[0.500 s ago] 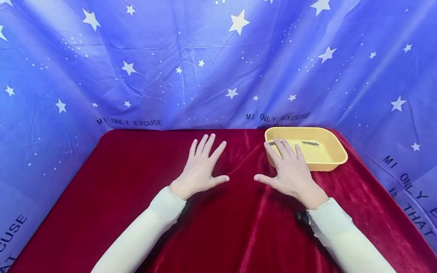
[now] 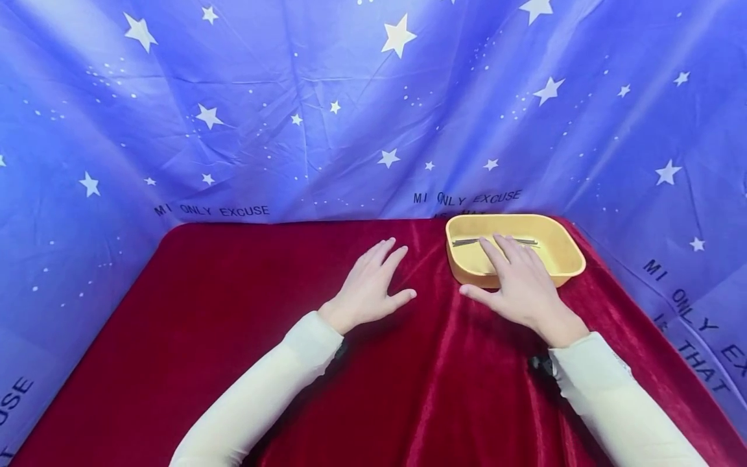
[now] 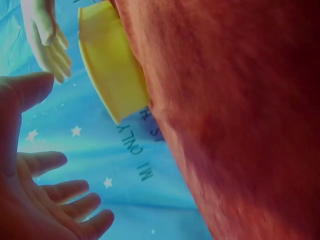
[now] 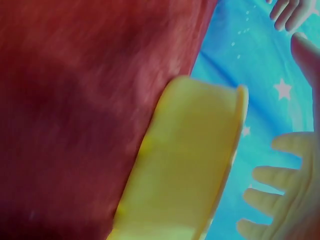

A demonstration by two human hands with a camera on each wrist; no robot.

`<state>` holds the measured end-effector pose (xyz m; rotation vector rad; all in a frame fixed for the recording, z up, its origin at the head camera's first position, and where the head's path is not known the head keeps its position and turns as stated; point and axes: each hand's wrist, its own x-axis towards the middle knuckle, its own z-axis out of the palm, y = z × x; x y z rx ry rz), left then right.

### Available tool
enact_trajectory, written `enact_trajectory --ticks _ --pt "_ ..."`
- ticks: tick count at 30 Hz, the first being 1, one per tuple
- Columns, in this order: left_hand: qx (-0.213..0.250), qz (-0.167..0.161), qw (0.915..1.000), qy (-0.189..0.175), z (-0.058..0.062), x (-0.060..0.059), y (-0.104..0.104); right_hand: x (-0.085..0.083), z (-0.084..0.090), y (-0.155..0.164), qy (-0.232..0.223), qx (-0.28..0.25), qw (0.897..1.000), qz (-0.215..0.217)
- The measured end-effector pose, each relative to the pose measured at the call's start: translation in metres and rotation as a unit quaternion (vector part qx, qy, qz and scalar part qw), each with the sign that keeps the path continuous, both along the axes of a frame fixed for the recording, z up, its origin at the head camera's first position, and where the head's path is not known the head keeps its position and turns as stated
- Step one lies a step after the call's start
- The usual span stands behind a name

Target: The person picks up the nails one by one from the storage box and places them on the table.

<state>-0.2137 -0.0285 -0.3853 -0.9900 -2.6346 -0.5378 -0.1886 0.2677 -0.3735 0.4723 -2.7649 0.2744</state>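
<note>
While both hands are held flat and empty, the right hand (image 2: 522, 282) over the yellow tray (image 2: 569, 256) at the surface's far right, the left hand (image 2: 370, 285) beside it, the tray is judged light, rigid, best gripped by its rim.

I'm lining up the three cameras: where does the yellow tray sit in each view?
Head: yellow tray at right of centre, on the red cloth, under the right hand.
Left wrist: tray upper left.
Right wrist: tray at lower centre.
Shared landmark: the starry blue backdrop.
</note>
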Motion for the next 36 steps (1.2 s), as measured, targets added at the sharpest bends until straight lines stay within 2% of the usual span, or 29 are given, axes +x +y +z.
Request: enact_trajectory --ticks 10,20,24,30,36 --pt "0.040 0.018 0.9963 -0.075 0.002 -0.007 0.031 -0.002 -0.004 0.031 0.012 -0.002 1.000 -0.018" --pt "0.074 0.019 0.9918 -0.103 0.008 -0.015 0.060 -0.011 -0.003 0.050 0.014 -0.019 0.999 -0.040" --pt "0.109 0.024 0.9857 -0.127 0.007 -0.020 0.068 -0.015 -0.001 0.057 0.020 -0.029 0.998 -0.047" --pt "0.155 0.059 0.9691 -0.182 0.001 -0.026 0.079 -0.020 0.006 0.068 0.003 -0.031 0.997 -0.066" --pt "0.151 0.067 0.9670 -0.194 -0.002 -0.030 0.092 -0.022 0.007 0.088 -0.018 -0.055 0.995 -0.085"
